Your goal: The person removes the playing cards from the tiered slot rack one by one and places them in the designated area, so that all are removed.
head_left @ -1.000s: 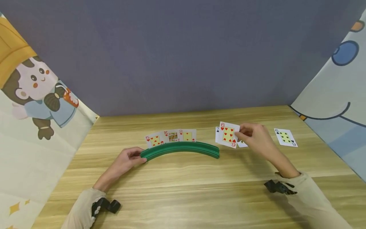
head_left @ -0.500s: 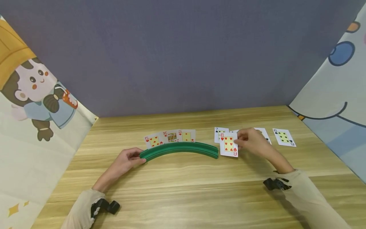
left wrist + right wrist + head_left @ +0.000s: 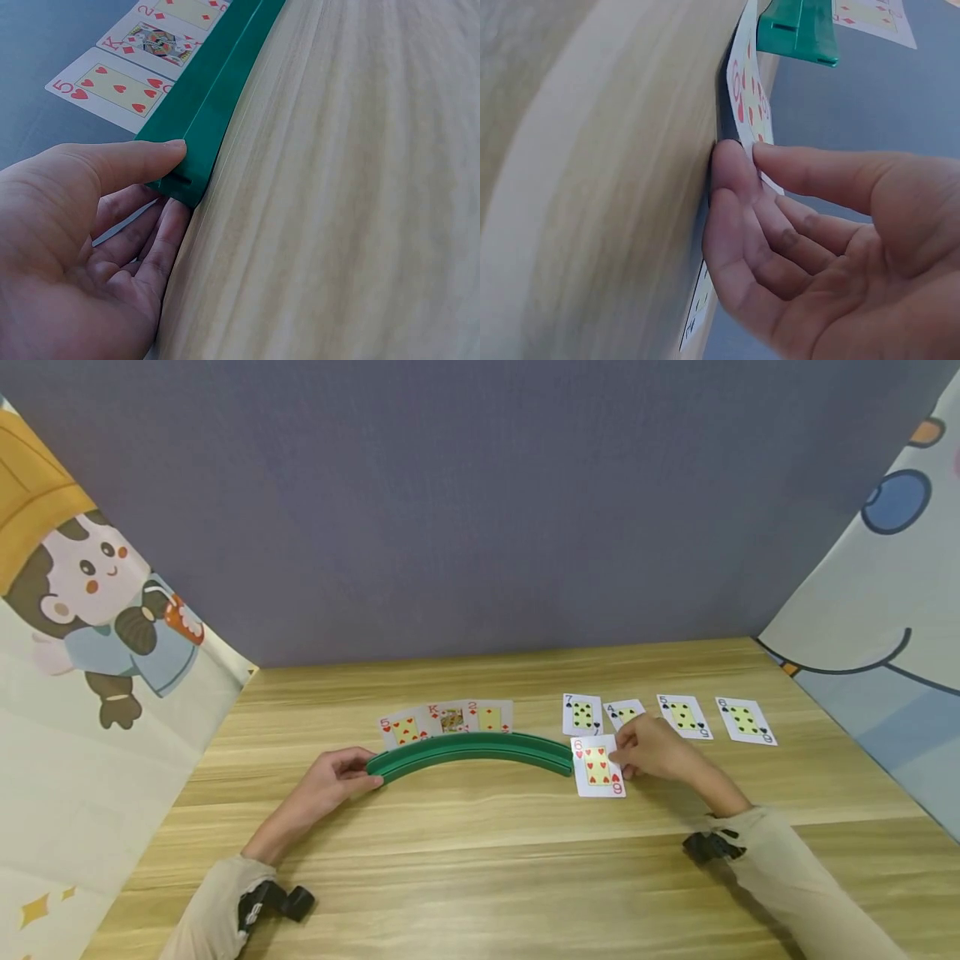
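A curved green card holder [image 3: 472, 745] lies on the table, with a five of hearts [image 3: 405, 729], a king of diamonds [image 3: 452, 718] and a two of diamonds [image 3: 491, 716] standing in its slot. My left hand [image 3: 337, 777] grips the holder's left end, thumb on top and fingers beneath, as the left wrist view shows. Between thumb and fingertips my right hand [image 3: 656, 750] pinches a six of hearts [image 3: 597, 766] by its right edge. That card is tilted beside the holder's right end, its face towards me.
Behind the right hand, a seven of spades [image 3: 582, 714], a partly covered four of spades [image 3: 624, 710], a five of spades [image 3: 684, 716] and a six of spades [image 3: 746, 720] lie face up. A grey panel [image 3: 495, 527] rises along the table's [image 3: 480, 877] back edge.
The right hand has brought the six of hearts nearer to me and down, from in front of the seven of spades to the holder's right end. The left hand keeps its grip.
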Available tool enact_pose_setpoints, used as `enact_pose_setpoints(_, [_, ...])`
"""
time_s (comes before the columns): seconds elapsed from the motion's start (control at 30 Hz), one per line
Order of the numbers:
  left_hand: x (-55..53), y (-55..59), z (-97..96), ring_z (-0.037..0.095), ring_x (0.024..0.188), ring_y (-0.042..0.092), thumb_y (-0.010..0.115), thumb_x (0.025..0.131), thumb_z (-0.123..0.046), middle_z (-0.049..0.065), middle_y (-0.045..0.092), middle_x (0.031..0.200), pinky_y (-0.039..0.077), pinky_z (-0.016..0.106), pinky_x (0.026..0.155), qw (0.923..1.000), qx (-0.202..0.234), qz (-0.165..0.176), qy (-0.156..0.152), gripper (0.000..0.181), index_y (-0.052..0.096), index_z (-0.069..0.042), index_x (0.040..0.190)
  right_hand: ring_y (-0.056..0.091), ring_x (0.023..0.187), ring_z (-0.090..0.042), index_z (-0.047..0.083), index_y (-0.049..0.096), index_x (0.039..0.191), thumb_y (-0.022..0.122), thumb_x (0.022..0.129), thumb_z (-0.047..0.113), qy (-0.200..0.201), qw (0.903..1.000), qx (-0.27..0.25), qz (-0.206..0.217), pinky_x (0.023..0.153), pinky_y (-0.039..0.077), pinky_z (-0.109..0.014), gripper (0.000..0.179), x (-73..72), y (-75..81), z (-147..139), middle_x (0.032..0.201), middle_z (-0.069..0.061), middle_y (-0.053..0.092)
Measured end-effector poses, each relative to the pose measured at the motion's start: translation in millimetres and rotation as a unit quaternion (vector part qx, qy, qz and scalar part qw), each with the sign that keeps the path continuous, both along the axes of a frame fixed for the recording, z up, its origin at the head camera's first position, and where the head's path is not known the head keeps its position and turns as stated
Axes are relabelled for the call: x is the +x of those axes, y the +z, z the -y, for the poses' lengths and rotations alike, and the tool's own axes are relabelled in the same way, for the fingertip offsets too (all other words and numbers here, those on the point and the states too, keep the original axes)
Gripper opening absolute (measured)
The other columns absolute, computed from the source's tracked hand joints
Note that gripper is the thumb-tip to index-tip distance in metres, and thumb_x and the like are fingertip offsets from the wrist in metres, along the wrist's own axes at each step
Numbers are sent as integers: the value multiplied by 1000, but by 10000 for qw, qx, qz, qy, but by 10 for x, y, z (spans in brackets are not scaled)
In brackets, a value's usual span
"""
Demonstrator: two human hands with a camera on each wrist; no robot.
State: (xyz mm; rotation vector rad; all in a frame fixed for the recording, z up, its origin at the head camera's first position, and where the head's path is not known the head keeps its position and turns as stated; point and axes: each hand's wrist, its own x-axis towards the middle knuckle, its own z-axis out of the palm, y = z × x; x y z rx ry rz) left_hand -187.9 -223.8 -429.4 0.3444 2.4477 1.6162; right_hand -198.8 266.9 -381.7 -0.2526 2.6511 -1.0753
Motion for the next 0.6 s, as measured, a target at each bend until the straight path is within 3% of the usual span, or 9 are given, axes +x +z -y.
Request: enact_pose_setpoints(0.6, [6,8,1,17,91,66,77,88,-14,19,65,110,55,24,76,10000,6,-48,-54,35,66,3,117,64,59,-17,1,64,75,71,87,3,-136,9990,426,1,53,50,-25,14,23,-15,48,67,-7,65])
